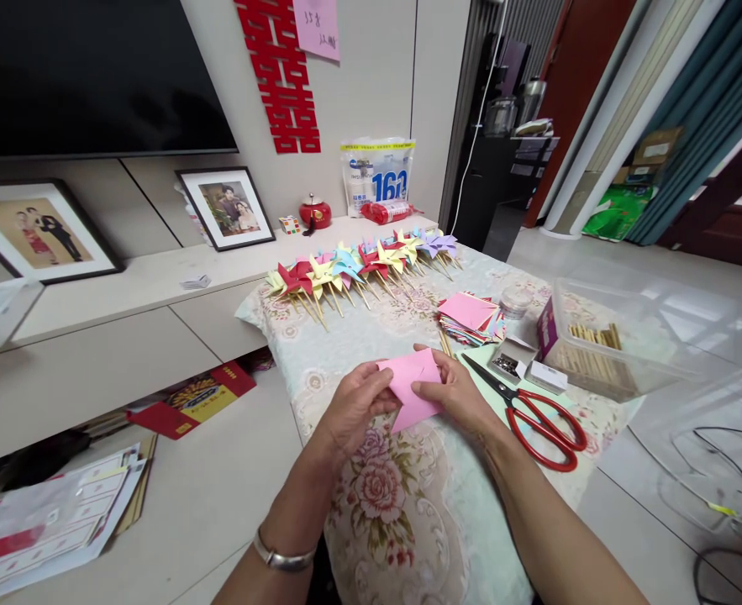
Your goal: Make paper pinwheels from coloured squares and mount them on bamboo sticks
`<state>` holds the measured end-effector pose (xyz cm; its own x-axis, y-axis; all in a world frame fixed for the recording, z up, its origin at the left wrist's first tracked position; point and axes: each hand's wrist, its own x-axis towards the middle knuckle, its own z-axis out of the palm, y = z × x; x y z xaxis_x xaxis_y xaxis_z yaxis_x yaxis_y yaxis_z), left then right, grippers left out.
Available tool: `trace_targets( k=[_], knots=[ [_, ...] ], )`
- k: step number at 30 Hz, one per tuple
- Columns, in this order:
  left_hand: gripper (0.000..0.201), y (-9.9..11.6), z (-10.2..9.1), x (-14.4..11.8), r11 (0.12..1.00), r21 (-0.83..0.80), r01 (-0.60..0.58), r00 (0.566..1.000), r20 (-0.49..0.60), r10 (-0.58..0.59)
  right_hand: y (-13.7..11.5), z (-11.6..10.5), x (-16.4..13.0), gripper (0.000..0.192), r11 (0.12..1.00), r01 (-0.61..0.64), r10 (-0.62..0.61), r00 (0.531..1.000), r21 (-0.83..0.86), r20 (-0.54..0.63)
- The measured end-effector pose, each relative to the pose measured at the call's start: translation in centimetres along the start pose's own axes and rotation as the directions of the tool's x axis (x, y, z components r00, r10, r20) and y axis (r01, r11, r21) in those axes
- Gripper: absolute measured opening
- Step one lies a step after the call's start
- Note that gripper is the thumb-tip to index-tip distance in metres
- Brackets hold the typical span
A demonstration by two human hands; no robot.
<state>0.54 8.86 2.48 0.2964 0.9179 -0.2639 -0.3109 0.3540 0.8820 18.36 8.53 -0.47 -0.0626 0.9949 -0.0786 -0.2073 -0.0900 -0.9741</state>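
Observation:
Between my two hands is a pink paper square (416,388) with cut lines in it, held above the flowered tablecloth (380,487). My left hand (361,402) pinches its left edge, thumb on top. On the other side, my right hand (455,386) grips the right edge, also with the thumb on the face. Red-handled scissors (544,424) lie to the right of my right hand, on a pale green sheet. A stack of coloured paper squares (470,313) sits beyond it, pink on top. Finished paper pinwheels (349,267) on sticks lie in a row at the far side.
A clear plastic box (603,353) with wooden sticks stands at the table's right. Near the scissors are a small open box of metal pins (510,361) and a white box (547,378). A cabinet (156,336) with framed photos runs along the left.

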Motion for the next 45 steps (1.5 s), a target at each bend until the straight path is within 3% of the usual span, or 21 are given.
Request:
trace_targets(
  k=[3,8,14,20,25,27,31,37,45],
  knots=[
    [0.039,-1.4,0.9,-0.4,0.999,-0.041,0.009,0.999,0.054,-0.007,0.0,0.0,0.1,0.08,1.0,0.012,-0.012,1.0,0.023,-0.025],
    [0.041,-3.3,1.9,-0.3,0.996,-0.084,-0.044,0.998,-0.051,0.04,0.0,0.2,0.0,0.078,1.0,0.008,-0.008,0.999,0.009,-0.039],
    [0.037,-3.5,2.0,0.0,0.996,0.033,-0.082,0.983,-0.164,0.086,0.2,0.3,0.1,0.073,1.0,0.016,-0.017,0.999,-0.024,-0.031],
    [0.029,-3.6,1.3,0.2,0.993,0.074,-0.097,0.979,-0.172,0.108,0.6,0.1,0.2,0.071,1.0,0.011,-0.011,0.999,0.012,0.03],
    [0.027,-3.0,-0.2,0.2,0.998,-0.023,-0.064,0.971,-0.231,0.057,0.4,-0.4,0.4,0.051,0.982,0.177,-0.185,0.971,-0.062,-0.15],
    [0.024,-2.5,-0.8,0.1,0.997,-0.045,-0.067,0.969,-0.242,0.054,0.3,-0.5,0.3,0.037,0.966,0.227,-0.245,0.956,-0.121,-0.16],
    [0.025,-1.9,-1.5,0.0,0.992,-0.098,-0.074,0.978,-0.199,0.053,-0.1,-0.2,-0.2,0.015,0.944,0.255,-0.262,0.965,-0.211,-0.004],
    [0.024,-1.8,-1.7,0.2,0.991,-0.107,-0.076,0.978,-0.2,0.053,-0.5,0.3,-0.8,0.01,0.885,0.346,-0.272,0.928,-0.313,0.255],
    [0.023,-2.5,-1.6,0.4,0.995,0.0,-0.1,0.969,-0.228,0.097,-0.1,0.1,-0.7,0.011,0.867,0.354,-0.239,0.913,-0.351,0.331]
  ],
)
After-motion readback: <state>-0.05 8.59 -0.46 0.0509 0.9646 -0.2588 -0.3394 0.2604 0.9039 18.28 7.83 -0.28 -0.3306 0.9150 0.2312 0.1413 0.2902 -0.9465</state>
